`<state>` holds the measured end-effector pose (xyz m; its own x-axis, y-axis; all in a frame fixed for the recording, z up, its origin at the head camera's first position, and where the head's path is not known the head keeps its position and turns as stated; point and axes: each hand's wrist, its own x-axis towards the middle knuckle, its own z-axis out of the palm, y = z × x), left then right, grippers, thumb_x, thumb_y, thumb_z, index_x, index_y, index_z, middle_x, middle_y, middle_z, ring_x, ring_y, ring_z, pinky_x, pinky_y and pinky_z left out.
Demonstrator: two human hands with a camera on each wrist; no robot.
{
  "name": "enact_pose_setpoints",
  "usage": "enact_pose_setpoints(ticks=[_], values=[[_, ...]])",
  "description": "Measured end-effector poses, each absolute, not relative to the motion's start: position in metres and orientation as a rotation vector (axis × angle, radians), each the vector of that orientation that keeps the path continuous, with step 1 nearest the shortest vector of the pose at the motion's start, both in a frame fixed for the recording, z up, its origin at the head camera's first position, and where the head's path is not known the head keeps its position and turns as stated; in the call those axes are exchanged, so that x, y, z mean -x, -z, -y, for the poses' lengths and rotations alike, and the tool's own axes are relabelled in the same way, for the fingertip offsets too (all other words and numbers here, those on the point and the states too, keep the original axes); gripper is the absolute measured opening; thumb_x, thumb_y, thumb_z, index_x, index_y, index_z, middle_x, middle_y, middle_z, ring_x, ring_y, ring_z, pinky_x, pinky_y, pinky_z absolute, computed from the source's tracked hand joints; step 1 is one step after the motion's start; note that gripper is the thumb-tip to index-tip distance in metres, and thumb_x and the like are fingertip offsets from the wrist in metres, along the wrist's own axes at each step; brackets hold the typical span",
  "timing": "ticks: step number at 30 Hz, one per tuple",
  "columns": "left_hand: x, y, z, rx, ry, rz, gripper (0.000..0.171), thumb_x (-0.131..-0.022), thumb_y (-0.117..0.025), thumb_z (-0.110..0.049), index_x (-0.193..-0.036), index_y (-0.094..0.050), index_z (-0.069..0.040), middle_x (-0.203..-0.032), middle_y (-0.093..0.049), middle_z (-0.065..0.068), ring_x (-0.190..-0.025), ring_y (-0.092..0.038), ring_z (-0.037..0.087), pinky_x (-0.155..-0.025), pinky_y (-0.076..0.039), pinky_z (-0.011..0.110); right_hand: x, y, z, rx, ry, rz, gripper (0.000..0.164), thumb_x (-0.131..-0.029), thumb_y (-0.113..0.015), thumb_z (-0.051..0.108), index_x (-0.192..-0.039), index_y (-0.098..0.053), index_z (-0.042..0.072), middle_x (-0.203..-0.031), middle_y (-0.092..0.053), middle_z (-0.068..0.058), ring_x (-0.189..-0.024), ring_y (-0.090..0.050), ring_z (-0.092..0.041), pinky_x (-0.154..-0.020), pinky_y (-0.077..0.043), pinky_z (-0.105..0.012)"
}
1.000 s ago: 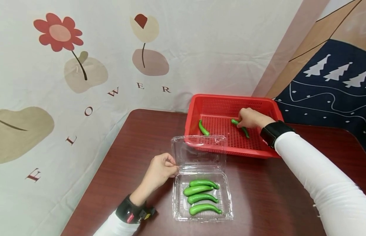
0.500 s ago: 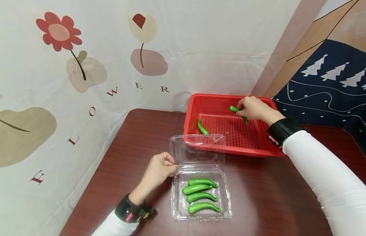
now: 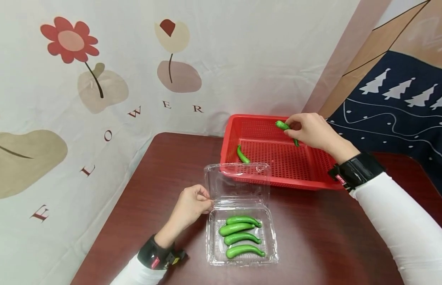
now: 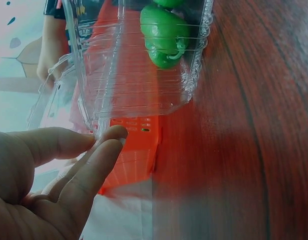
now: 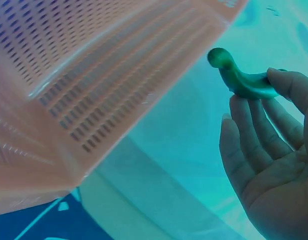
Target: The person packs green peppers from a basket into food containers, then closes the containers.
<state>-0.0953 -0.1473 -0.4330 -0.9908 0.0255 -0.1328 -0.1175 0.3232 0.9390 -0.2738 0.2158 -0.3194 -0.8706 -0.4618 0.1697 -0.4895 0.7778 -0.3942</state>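
Observation:
In the head view my right hand (image 3: 315, 130) pinches a curved green chili pepper (image 3: 282, 125) above the red basket (image 3: 295, 183). The right wrist view shows that pepper (image 5: 249, 86) between thumb and fingertips, its thick rounded end free. One more pepper (image 3: 243, 154) lies at the basket's left side. In front stands a clear plastic clamshell container (image 3: 242, 262), its lid (image 3: 238, 184) raised toward the basket. Several peppers (image 3: 242, 238) lie side by side within. My left hand (image 3: 191, 206) pinches the container's left edge by the hinge; the left wrist view shows thumb and fingers (image 4: 101, 162) there.
The brown wooden table (image 3: 164, 166) extends around the container and basket. Behind its back edge hangs a pale fabric (image 3: 242, 59) printed with flowers and letters. A dark blue panel (image 3: 384, 118) with white trees hangs at the right.
My right hand has lifted the chili pepper from the basket's floor, up to about the height of its back rim. The left hand stays at the container's hinge.

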Motion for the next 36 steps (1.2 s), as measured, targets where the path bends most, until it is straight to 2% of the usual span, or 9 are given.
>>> enact_pose_setpoints(ticks=[6,13,19,25,32,36], values=[[0.094,0.434,0.148,0.099,-1.746,-2.447,0.016,-0.079,-0.069,0.011,-0.084,-0.059,-0.001,-0.072,-0.075,0.009,-0.064,-0.070,0.014,-0.060,-0.063,0.028,0.248,0.316,-0.208,-0.776,-0.733,2.807,0.022,-0.095,-0.077,0.014,-0.115,-0.076,0.006,-0.095,-0.074,-0.007,-0.085,-0.066,-0.022,-0.068,-0.053,-0.037],[0.094,0.436,0.147,0.095,-1.759,-2.437,0.017,-0.079,-0.070,0.010,-0.083,-0.058,-0.001,-0.072,-0.074,0.009,-0.064,-0.070,0.014,-0.059,-0.062,0.027,0.221,0.319,-0.200,-0.864,-0.707,2.635,0.024,-0.089,-0.082,0.007,-0.112,-0.076,0.008,-0.094,-0.070,-0.003,-0.082,-0.061,-0.017,-0.065,-0.050,-0.032],[0.094,0.435,0.147,0.106,-1.775,-2.427,0.017,-0.078,-0.070,0.011,-0.083,-0.059,-0.001,-0.071,-0.074,0.009,-0.064,-0.069,0.013,-0.059,-0.062,0.026,0.200,0.324,-0.193,-0.946,-0.719,2.537,0.030,-0.085,-0.086,0.006,-0.113,-0.076,0.008,-0.095,-0.068,-0.001,-0.082,-0.059,-0.014,-0.067,-0.056,-0.034],[0.095,0.435,0.146,0.101,-1.784,-2.430,0.016,-0.078,-0.069,0.011,-0.083,-0.059,0.000,-0.072,-0.074,0.010,-0.065,-0.069,0.013,-0.060,-0.062,0.026,0.181,0.328,-0.182,-1.061,-0.745,2.438,0.035,-0.080,-0.089,0.004,-0.113,-0.076,0.007,-0.096,-0.070,-0.001,-0.080,-0.060,-0.014,-0.066,-0.058,-0.034],[0.095,0.434,0.146,0.119,-1.767,-2.433,0.015,-0.078,-0.069,0.010,-0.083,-0.060,-0.001,-0.073,-0.075,0.009,-0.065,-0.070,0.014,-0.060,-0.063,0.028,0.156,0.341,-0.168,-1.166,-0.760,2.392,0.038,-0.076,-0.092,0.008,-0.111,-0.076,0.008,-0.098,-0.072,0.000,-0.084,-0.065,-0.015,-0.073,-0.062,-0.036],[0.095,0.434,0.146,0.116,-1.763,-2.442,0.015,-0.078,-0.068,0.010,-0.083,-0.060,-0.001,-0.073,-0.075,0.009,-0.065,-0.071,0.014,-0.060,-0.064,0.029,0.141,0.351,-0.158,-1.222,-0.778,2.393,0.035,-0.077,-0.092,0.012,-0.109,-0.076,0.010,-0.098,-0.072,0.002,-0.084,-0.064,-0.012,-0.071,-0.061,-0.031]])
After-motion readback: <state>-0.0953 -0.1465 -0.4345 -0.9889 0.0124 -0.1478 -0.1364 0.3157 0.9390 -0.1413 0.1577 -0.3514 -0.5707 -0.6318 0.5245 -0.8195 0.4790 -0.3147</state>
